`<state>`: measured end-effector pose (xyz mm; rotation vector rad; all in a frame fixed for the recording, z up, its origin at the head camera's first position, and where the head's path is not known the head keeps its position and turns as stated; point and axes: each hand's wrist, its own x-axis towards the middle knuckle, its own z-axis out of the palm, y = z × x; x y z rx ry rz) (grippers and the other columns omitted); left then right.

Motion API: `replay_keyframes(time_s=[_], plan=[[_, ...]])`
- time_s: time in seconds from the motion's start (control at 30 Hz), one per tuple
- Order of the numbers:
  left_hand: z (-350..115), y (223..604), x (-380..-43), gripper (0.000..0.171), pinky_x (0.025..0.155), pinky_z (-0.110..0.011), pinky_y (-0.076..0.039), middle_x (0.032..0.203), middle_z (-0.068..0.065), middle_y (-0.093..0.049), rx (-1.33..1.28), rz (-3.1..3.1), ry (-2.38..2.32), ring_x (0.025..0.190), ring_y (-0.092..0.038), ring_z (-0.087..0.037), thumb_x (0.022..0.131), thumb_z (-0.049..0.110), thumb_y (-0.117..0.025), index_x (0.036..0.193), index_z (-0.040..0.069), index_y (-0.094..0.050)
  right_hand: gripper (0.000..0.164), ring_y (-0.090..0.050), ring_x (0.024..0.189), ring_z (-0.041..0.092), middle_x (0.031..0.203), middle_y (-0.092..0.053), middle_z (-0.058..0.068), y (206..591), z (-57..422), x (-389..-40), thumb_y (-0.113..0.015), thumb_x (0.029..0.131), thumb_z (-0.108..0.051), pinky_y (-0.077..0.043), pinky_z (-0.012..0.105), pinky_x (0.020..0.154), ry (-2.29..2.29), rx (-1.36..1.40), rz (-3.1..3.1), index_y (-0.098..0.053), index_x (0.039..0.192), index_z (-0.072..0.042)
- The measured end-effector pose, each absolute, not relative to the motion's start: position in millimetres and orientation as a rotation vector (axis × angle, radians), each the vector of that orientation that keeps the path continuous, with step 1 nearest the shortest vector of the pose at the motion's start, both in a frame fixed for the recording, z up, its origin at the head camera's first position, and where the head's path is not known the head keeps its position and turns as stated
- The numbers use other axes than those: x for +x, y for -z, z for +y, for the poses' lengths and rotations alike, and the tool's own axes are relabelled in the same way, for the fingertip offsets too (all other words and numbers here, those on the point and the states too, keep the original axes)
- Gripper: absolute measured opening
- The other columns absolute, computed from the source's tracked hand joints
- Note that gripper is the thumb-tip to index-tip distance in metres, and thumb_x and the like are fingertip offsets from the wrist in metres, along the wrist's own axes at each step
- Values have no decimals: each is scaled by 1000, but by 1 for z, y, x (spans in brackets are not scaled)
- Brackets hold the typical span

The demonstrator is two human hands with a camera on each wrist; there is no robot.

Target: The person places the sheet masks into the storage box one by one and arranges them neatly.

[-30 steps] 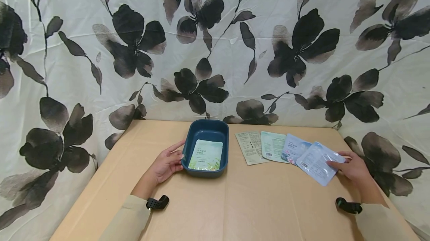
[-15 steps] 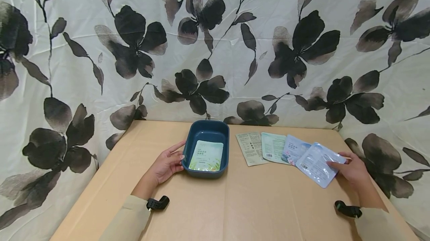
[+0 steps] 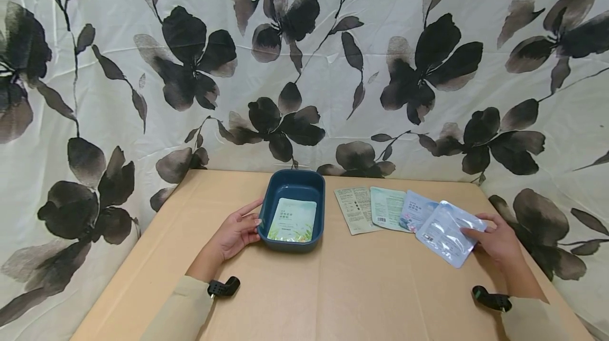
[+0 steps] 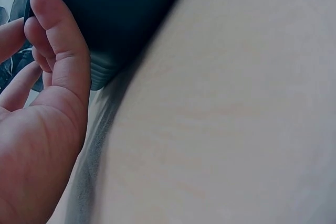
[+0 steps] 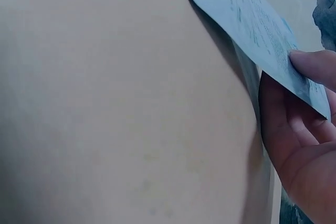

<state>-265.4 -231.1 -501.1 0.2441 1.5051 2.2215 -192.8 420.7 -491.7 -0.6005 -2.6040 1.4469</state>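
Note:
My right hand (image 3: 500,240) pinches the right edge of a light-blue sheet mask packet (image 3: 447,236), thumb on top and fingers underneath. In the right wrist view this packet (image 5: 252,30) tilts up off the table. Its upper left part overlaps a blue flowered packet (image 3: 416,209). A mint-green packet (image 3: 387,206) and a beige printed packet (image 3: 356,211) complete the fanned row. My left hand (image 3: 238,232) rests against the left side of a dark blue rectangular tray (image 3: 292,247), bent fingertips touching its wall and rim. Inside the tray lies a pale green packet (image 3: 292,219).
Everything rests on a light tan table (image 3: 361,288). A floral cloth (image 3: 352,82) hangs behind the table and along its sides. Black wrist bands (image 3: 223,287) sit on both arms near the table surface.
The light-blue packet has shifted slightly left and toward the front in my right hand, with brighter glare on its face. My left hand and the tray stay put.

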Motion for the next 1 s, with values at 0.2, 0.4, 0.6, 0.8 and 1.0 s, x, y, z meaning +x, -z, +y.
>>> replay_keyframes(time_s=[0.2, 0.4, 0.6, 0.8, 1.0], plan=[[-231, 501, -266, 68, 71, -26, -60, 109, -4, -66, 239, 1504, -2215, 76, -67, -12, 103, -1, -54, 163, 15, -27, 73, -72, 72, 17, 93, -73, 4, 493, 415, -190, -78, 92, -21, -62, 31, 66, -1454, -552, -2590, -32, 144, 2], [-232, 500, -266, 67, 71, -26, -60, 114, -6, -67, 234, 1503, -2212, 78, -67, -13, 103, 0, -54, 163, 16, -28, 74, -69, 75, 8, 129, -63, 34, 492, 411, -189, -77, 93, -22, -61, 27, 67, -1405, -565, -2606, -34, 148, 2], [-232, 500, -266, 67, 71, -26, -60, 113, -5, -68, 239, 1497, -2216, 77, -67, -13, 103, -1, -53, 163, 15, -27, 77, -65, 77, -4, 124, -71, 18, 492, 409, -190, -81, 90, -26, -60, 22, 68, -1426, -587, -2586, -38, 148, 2], [-232, 499, -265, 67, 71, -26, -60, 113, -5, -68, 234, 1502, -2213, 78, -68, -13, 103, 0, -54, 163, 15, -28, 78, -58, 77, -14, 142, -55, 32, 492, 403, -191, -81, 89, -28, -56, 14, 68, -1385, -570, -2615, -39, 149, 2], [-232, 499, -266, 67, 71, -26, -60, 113, -5, -67, 232, 1496, -2214, 78, -68, -13, 103, -1, -54, 163, 15, -27, 77, -62, 81, -9, 142, -54, 33, 490, 398, -190, -77, 93, -32, -54, 11, 69, -1336, -544, -2665, -38, 149, 1]])
